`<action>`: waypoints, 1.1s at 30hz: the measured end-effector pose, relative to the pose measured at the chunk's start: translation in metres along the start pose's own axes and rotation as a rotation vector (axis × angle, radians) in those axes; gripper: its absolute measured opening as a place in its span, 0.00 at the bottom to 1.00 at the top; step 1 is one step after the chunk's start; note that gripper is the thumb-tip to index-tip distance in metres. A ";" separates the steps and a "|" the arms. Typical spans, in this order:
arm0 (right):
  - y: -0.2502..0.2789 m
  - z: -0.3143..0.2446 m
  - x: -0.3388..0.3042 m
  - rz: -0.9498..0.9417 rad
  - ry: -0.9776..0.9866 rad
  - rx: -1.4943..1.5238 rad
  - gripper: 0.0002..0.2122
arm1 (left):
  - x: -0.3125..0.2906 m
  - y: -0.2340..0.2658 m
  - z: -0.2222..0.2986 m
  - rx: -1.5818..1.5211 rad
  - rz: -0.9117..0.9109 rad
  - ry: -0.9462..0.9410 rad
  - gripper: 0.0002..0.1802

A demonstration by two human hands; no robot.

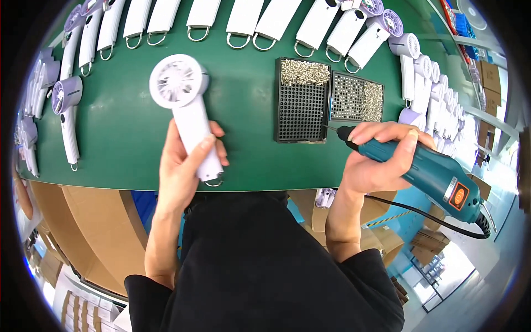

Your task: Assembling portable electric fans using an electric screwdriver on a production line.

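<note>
My left hand [188, 152] is closed around the handle of a white handheld fan [191, 124]. The fan's round head points away from me, and a metal loop hangs at the handle's near end. In my right hand [381, 157] is a teal electric screwdriver [428, 169], its thin bit pointing left. The bit's tip is close to the lower right corner of a black screw tray [301, 119]; whether it touches cannot be told. Small silvery screws [304, 72] are heaped at that tray's far end. A second tray [345, 97] with more screws adjoins it on the right.
Several white fans [246, 22] line the far side of the green table [243, 110]. More fans lie at the left [69, 119] and in a cluster at the right [437, 99]. A black cable [426, 213] trails from the screwdriver. Open cardboard boxes [88, 232] stand below the table's near edge.
</note>
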State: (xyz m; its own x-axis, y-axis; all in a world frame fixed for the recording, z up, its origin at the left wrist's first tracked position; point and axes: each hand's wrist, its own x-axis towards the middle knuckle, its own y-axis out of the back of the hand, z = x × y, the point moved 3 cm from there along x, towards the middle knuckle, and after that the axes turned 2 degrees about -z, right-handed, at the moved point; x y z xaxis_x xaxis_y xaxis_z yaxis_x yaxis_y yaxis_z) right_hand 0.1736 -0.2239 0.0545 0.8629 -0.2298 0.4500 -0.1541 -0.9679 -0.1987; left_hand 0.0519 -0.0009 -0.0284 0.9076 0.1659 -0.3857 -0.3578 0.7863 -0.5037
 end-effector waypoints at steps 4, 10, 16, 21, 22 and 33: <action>0.001 0.007 0.006 -0.005 0.001 0.005 0.11 | 0.004 -0.019 -0.008 0.030 -0.029 0.028 0.28; -0.005 0.016 0.007 -0.008 -0.012 -0.050 0.10 | 0.014 -0.027 -0.011 -0.024 -0.036 0.044 0.28; -0.007 0.020 0.008 -0.070 -0.026 -0.083 0.10 | 0.022 -0.033 -0.014 -0.019 -0.092 0.087 0.30; -0.010 0.014 0.009 -0.095 0.060 -0.097 0.09 | 0.029 -0.039 -0.020 -0.019 -0.127 0.049 0.29; -0.010 0.010 0.008 -0.056 0.051 -0.086 0.09 | 0.030 -0.040 -0.022 -0.020 -0.131 0.034 0.29; -0.042 -0.029 -0.034 -0.408 0.042 0.218 0.16 | 0.032 -0.040 -0.023 -0.013 -0.147 -0.022 0.25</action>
State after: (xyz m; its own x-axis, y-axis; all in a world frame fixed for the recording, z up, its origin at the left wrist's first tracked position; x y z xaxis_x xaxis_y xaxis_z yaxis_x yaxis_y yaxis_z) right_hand 0.1372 -0.1784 0.0725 0.8112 0.1567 0.5634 0.3025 -0.9370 -0.1749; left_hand 0.0904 -0.0408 -0.0388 0.9548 0.0628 -0.2905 -0.2237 0.7953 -0.5635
